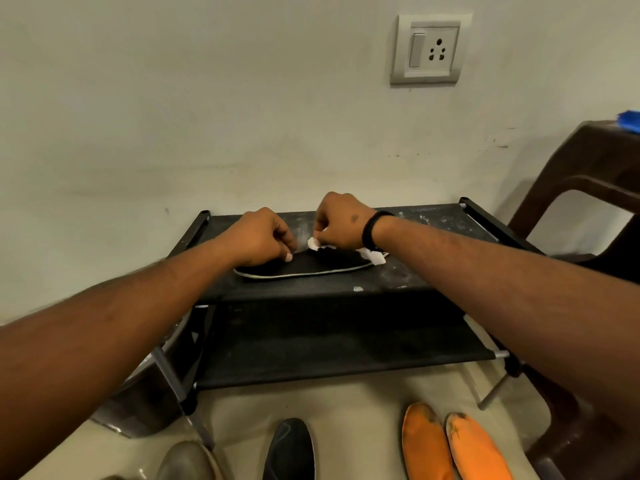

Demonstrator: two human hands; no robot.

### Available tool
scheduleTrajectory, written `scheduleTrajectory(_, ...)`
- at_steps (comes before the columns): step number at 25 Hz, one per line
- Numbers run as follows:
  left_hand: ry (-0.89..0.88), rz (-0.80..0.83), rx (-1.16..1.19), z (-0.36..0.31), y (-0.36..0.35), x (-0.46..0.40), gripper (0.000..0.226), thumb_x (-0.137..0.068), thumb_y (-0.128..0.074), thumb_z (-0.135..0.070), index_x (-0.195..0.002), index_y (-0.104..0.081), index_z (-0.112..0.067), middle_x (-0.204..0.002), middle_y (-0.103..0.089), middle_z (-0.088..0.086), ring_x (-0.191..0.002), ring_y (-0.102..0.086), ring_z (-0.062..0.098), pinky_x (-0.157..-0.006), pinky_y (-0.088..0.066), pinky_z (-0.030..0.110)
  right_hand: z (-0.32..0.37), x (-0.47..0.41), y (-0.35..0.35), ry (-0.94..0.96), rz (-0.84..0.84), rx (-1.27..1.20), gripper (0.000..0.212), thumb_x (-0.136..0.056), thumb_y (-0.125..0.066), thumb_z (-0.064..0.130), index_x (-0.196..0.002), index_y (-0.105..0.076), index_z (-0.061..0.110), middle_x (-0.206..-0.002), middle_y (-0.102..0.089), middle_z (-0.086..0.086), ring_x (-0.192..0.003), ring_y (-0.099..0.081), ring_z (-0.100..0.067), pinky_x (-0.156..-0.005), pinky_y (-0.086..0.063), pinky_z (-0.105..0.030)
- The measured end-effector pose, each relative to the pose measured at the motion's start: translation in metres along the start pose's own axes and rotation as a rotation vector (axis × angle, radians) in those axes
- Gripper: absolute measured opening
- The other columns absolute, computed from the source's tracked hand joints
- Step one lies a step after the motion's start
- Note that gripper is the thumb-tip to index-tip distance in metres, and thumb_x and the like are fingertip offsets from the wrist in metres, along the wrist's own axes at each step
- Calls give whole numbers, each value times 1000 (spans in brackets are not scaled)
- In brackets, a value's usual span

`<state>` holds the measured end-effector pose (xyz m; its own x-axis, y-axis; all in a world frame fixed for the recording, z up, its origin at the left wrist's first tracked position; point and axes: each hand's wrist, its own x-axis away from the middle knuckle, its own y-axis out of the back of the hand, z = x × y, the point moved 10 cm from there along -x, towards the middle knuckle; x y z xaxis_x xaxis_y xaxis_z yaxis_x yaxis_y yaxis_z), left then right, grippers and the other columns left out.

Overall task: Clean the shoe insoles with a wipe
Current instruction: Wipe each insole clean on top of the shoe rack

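On top shelf of black rack (pixel 433 271), black insole (pixel 304 268) lies flat near front edge, long axis left-right along shelf, far edge partly hidden by hands. Left hand (pixel 258 239) presses insole's left end, fingers curled down onto it. Right hand (pixel 341 221) grips white wipe (pixel 372 254), fingers curled round it, at insole's right part. Dusty bare shelf right of wipe. Rack against wall; brown chair (pixel 588 188) close right. Shoes on floor: black shoe (pixel 292 448), orange pair (pixel 450 445).

Two hands (pixel 263 237) (pixel 341 221), one insole (pixel 304 266), one wipe (pixel 372 255), four shoes (pixel 292 450) (pixel 426 441) (pixel 479 448) (pixel 187 460), one rack (pixel 433 271), one chair (pixel 588 188).
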<state>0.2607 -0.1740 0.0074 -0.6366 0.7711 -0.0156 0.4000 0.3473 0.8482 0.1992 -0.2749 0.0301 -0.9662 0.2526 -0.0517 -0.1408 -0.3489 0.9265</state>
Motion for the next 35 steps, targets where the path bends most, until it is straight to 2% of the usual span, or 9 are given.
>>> scheduleTrajectory(2,-32,24,-90,-13,-6,1,31,-75,-85,-32,-101,-77,-18,-93,-72,-5,-89,-66,12,-84,-50,27,-28,12,21,-78,-48,7,8,-85,-67,11,-84,-74,9,-87,-73,-7,-80,-66,-18,-70,-52,-28)
scheduleTrajectory(5,-23,38,-136,-21,-13,3,35,-71,-88,-34,-98,-76,-15,-87,-70,-4,-86,-65,17,-77,-49,29,-48,37,49,-135,-100,-13,10,-86,-67,11,-86,-76,7,-88,-73,-6,-82,-66,-18,-69,-52,-25)
scheduleTrajectory(12,61,-249,344,-52,48,46,11,-80,-82,-25,-79,-79,-15,-78,-75,0,-77,-70,15,-74,-55,29,-24,114,110,-146,-216,-168,9,-81,-74,15,-75,-74,8,-76,-71,2,-65,-59,-3,-58,-43,-16)
scheduleTrajectory(18,156,-266,698,-80,43,123,15,-87,-76,-20,-91,-78,-6,-89,-76,11,-85,-73,25,-81,-57,33,-11,175,104,-334,-173,-538,5,-79,-75,10,-74,-73,12,-78,-67,-5,-60,-55,-17,-47,-44,-22)
scheduleTrajectory(21,189,-259,710,-89,37,156,20,-86,-76,-20,-95,-76,-2,-92,-75,13,-86,-72,25,-82,-58,35,-5,203,82,-390,-149,-632,6,-78,-77,15,-81,-74,10,-82,-68,-10,-68,-59,-22,-60,-52,-33)
scheduleTrajectory(24,283,-92,694,-88,6,185,29,-81,-81,-17,-101,-73,2,-93,-75,14,-85,-73,26,-78,-59,38,-12,236,50,-478,-123,-608,21,-77,-77,19,-91,-75,3,-81,-66,-13,-62,-55,-21,-57,-44,-30)
scheduleTrajectory(28,375,182,550,-87,-63,235,30,-82,-78,-6,-108,-68,8,-72,-64,11,-57,-57,16,-48,-48,22,-31,288,-16,-622,-56,-623,13,-80,-75,11,-87,-70,2,-78,-63,-12,-63,-55,-22,-55,-42,-28)
scheduleTrajectory(32,505,254,445,-61,-137,264,15,-85,-75,-6,-93,-64,1,-69,-61,11,-50,-56,15,-48,-51,22,-38,313,-86,-688,39,-434,22,-83,-71,7,-68,-55,6,-62,-50,-9,-47,-44,-20,-44,-35,-26)
scheduleTrajectory(35,635,332,485,-30,-206,287,16,-86,-74,-5,-82,-59,-2,-71,-63,12,-53,-61,17,-51,-57,25,-35,328,-148,-673,181,-167,20,-84,-65,11,-71,-51,7,-70,-56,-8,-58,-55,-23,-55,-45,-30)
